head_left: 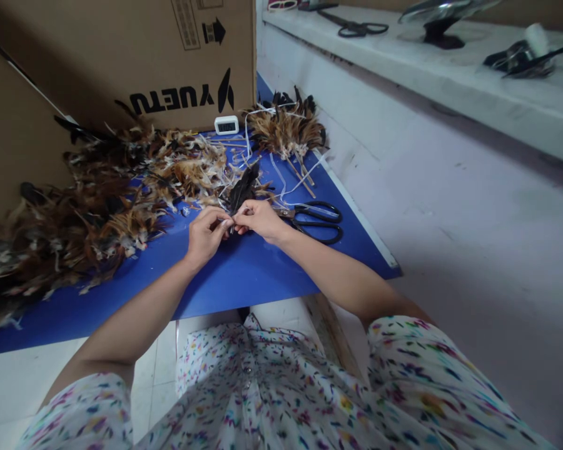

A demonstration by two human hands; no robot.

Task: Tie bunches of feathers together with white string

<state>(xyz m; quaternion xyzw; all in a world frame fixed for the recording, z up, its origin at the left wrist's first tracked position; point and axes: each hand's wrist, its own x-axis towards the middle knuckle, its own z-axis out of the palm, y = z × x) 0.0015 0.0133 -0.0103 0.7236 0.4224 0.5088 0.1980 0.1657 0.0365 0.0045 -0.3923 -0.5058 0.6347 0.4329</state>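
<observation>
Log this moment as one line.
left hand: holding dark feathers near base | right hand: likewise | scissors: beside right hand | brown feathers: piled left

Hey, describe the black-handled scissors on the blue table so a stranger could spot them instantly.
Start at the tall brown cardboard box with upside-down black lettering, then come down to the flat blue tabletop. Beside the person's bare right hand lie scissors with large black loop handles; unlike the dark scissors on the white shelf, these rest on blue.
</observation>
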